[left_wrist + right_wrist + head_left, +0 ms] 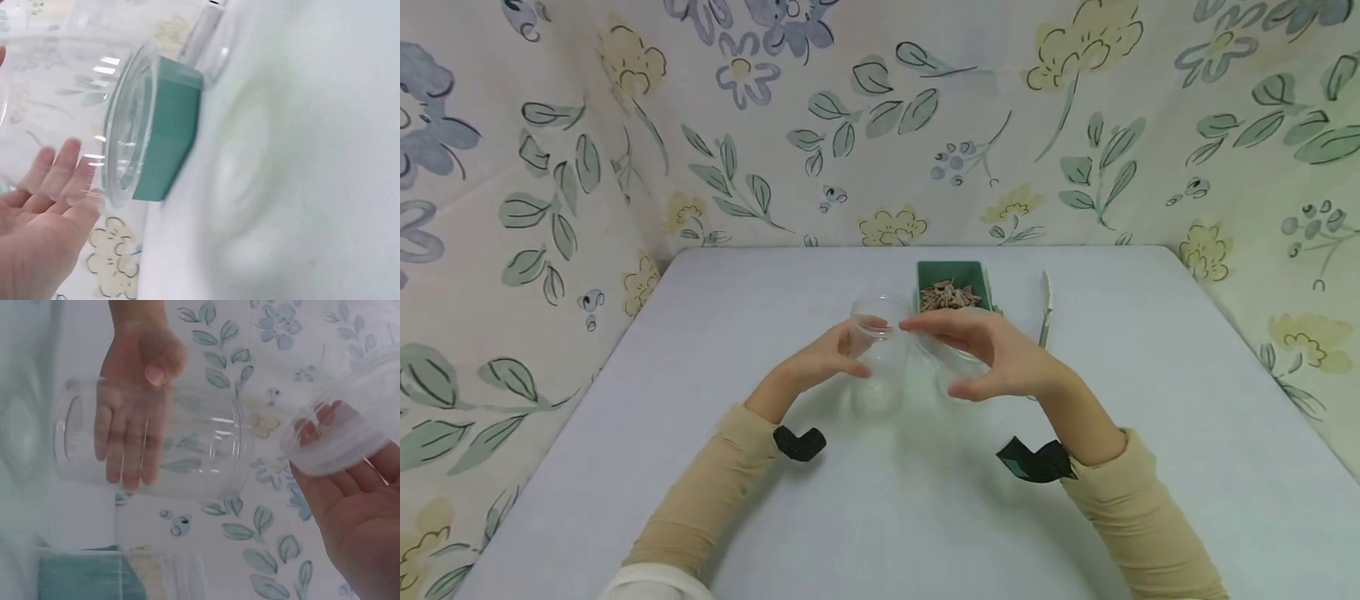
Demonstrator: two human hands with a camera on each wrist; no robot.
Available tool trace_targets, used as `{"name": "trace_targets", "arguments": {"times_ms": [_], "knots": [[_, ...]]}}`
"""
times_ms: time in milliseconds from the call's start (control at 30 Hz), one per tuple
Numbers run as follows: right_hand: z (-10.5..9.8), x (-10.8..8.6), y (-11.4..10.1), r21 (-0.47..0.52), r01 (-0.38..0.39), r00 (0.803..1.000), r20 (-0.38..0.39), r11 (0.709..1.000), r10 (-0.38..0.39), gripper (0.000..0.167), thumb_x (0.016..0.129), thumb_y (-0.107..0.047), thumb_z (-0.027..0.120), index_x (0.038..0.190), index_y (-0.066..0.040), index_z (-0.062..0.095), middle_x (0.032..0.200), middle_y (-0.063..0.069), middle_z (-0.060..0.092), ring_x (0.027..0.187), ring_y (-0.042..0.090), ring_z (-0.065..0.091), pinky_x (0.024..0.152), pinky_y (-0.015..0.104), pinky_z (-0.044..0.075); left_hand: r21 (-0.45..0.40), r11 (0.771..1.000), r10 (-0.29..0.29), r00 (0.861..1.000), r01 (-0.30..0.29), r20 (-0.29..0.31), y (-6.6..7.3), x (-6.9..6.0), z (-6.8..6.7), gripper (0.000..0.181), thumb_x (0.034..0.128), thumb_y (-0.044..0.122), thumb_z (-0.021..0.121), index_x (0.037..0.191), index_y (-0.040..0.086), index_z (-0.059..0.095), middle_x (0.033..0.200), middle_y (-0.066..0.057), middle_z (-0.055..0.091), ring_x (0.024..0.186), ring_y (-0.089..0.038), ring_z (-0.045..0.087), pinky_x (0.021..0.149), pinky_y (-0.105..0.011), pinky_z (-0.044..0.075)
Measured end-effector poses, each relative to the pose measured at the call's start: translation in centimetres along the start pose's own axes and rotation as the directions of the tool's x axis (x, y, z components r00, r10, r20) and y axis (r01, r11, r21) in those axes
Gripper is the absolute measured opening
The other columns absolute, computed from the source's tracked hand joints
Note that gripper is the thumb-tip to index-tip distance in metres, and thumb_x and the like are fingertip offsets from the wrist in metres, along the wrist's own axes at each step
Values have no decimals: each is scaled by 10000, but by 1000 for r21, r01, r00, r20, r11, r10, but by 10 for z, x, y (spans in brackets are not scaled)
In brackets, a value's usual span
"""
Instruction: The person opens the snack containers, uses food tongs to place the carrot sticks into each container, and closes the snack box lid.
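Note:
A clear plastic jar [880,375] stands upright in my left hand [823,358], with the fingers around its far side and the thumb in front. Its base appears raised off the table in the left wrist view. My right hand [1000,354] holds a clear round lid [319,464], tilted, between fingers and thumb. The lid is apart from the jar, up near its rim in the right wrist view. Behind both hands sits a green box [932,273] filled with brown dried pieces [951,296].
A thin tool with a pale handle [1046,304] lies right of the box, partly hidden by my right hand. The white table [760,283] reaches back to a floral cloth [850,192] that also hangs at both sides.

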State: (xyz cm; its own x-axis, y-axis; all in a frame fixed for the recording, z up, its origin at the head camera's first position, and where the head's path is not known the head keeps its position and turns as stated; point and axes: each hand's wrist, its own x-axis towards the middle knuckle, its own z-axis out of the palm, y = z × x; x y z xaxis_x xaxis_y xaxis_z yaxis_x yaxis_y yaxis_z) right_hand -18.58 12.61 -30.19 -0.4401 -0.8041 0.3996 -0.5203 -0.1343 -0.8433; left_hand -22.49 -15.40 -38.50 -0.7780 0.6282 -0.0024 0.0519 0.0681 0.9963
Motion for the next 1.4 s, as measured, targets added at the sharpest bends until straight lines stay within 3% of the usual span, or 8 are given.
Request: {"name": "trace_targets", "arguments": {"times_ms": [100, 167, 333, 433, 900, 1133, 1267, 1400], "knots": [[12, 0, 6, -96, -113, 993, 30, 989, 116, 675, 768, -79, 812, 1326, 115, 486, 1353, 191, 535, 1274, 258, 486, 1079, 370, 375, 10, 999, -35, 996, 36, -78, -8, 7, 2, 712, 778, -98, 670, 1418, -17, 368, 1509, -170, 350, 1454, -272, 198, 1174, -438, 151], [24, -1, 11, -229, -206, 974, 47, 951, 222, 693, 732, -131, 851, 1314, 64, 530, 1332, 152, 562, 1245, 267, 507, 1062, 387, 397, 15, 999, -43, 994, 45, -100, -12, 11, 3, 706, 782, -86, 691, 1411, -4, 381, 1508, -156, 343, 1451, -274, 199, 1172, -455, 147], [61, -2, 30, -586, -316, 886, 99, 746, 453, 713, 694, -271, 880, 1285, -8, 580, 1304, 85, 584, 1218, 256, 528, 1019, 410, 431, 22, 999, -43, 994, 46, -96, -20, 16, 6, 728, 769, -97, 705, 1413, -14, 375, 1524, -185, 315, 1436, -315, 215, 1158, -493, 172], [80, -2, 42, -668, -326, 843, 114, 668, 526, 719, 679, -288, 889, 1266, 0, 589, 1272, 97, 589, 1181, 250, 554, 1003, 369, 446, 27, 999, -42, 996, 44, -82, -24, 18, 8, 750, 749, -109, 713, 1413, -17, 378, 1522, -197, 318, 1421, -342, 244, 1141, -497, 213], [120, 1, 65, -815, -251, 837, 88, 522, 540, 769, 665, -406, 883, 1230, 5, 561, 1129, 80, 582, 1039, 203, 590, 928, 262, 480, 77, 991, -107, 994, 110, -38, -30, 12, 15, 740, 737, -97, 741, 1386, 12, 403, 1502, -206, 344, 1379, -348, 326, 1071, -463, 326], [112, 1, 63, -823, -236, 848, 85, 516, 523, 832, 709, -446, 841, 1326, 10, 520, 1307, 118, 553, 1233, 232, 521, 1027, 299, 422, 91, 992, -86, 995, 89, -42, -25, 16, 15, 723, 739, -99, 740, 1364, -6, 389, 1478, -220, 361, 1398, -349, 287, 1116, -479, 274], [97, 1, 52, -758, -280, 854, 83, 589, 513, 793, 804, -496, 740, 1386, -12, 505, 1413, 111, 513, 1316, 229, 464, 1058, 347, 398, 95, 991, -90, 995, 94, -46, -23, 19, 15, 732, 730, -104, 746, 1365, -14, 392, 1470, -214, 357, 1395, -354, 280, 1128, -487, 254], [67, -1, 30, -647, -311, 913, 0, 696, 409, 599, 893, -387, 689, 1347, -18, 559, 1337, 99, 588, 1215, 227, 561, 991, 382, 462, 109, 989, -92, 995, 97, -47, -22, 21, 16, 744, 730, -89, 749, 1380, -21, 393, 1467, -215, 368, 1392, -355, 292, 1141, -478, 237]]}}
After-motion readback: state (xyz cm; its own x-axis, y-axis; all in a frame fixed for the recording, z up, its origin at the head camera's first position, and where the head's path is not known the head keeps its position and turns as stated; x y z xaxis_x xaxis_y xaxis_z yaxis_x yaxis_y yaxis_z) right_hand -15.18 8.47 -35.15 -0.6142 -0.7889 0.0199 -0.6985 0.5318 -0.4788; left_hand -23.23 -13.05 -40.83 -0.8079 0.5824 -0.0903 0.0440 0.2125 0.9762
